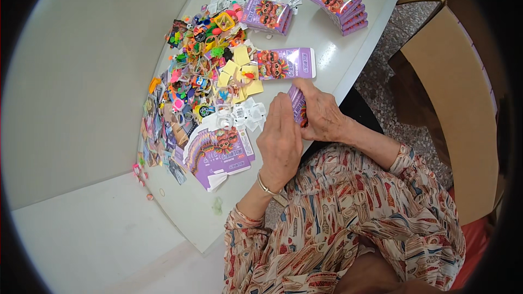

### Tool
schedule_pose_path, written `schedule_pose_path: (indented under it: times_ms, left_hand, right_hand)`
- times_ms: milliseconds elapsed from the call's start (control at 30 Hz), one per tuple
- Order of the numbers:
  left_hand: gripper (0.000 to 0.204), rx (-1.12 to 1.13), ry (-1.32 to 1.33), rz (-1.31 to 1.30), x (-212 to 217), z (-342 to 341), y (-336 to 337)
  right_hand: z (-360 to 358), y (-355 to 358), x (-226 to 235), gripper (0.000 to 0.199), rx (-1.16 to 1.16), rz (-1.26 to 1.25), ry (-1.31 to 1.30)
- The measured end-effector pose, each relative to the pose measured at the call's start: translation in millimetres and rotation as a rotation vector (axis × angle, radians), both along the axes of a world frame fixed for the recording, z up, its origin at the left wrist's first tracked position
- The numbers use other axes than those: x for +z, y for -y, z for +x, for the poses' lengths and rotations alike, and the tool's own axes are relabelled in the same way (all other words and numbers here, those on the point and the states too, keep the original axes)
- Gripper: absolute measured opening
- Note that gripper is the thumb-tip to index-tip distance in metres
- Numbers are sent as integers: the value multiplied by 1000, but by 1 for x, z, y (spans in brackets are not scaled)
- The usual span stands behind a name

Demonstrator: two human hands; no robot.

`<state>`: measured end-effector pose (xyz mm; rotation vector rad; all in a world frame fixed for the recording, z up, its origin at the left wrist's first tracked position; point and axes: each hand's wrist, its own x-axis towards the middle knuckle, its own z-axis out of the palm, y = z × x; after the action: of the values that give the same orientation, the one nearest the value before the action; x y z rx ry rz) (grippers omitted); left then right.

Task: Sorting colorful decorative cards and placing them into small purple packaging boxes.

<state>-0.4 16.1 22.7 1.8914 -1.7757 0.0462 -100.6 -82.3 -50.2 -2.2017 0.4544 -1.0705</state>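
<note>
Squaring up a small purple carton (pixel 298 103) looks like the step in hand: it is clamped between both hands, close to the bench (pixel 327 60) edge where the person sits. The left hand (pixel 280 136) presses along one side, fingers straight and together; the right hand (pixel 325 113) curls round the other. The covered parts are hidden, so whether the carton is filled or its flaps are tucked, I cannot tell.

Just beyond the hands lies another purple carton (pixel 287 63), its white-edged end toward that same edge. Flat purple cartons (pixel 223 158) fan out toward the lower-left corner, left of the left hand. Mixed small toys (pixel 190 76) heap along the wall-side edge, with yellow slips (pixel 241 55) on their inner side.

Judging by this, the next move calls for keeping the sides square while any loose flap is tucked, without crushing the card. A finished one would suit the short stack (pixel 267 15) or the taller stack (pixel 338 0), both toward the bench's far end.
</note>
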Motion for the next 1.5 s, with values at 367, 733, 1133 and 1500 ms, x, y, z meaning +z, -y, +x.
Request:
schedule_pose_path:
  times_ms: [367,733,1133,1500]
  left_hand:
    - [47,23,-46,-65,-6,-1,2]
    - [39,37,-79,-114,-7,6,-3]
    - [38,93,-823,27,-12,15,-9]
    - [36,124,-716,78,-29,26,-25]
  right_hand:
    - [0,3,-1,84,37,5,12]
    - [0,-1,6,77,23,32,61]
    - [96,133,97,82,-268,-238,-111]
    - [17,79,41,78,-145,-324,-399]
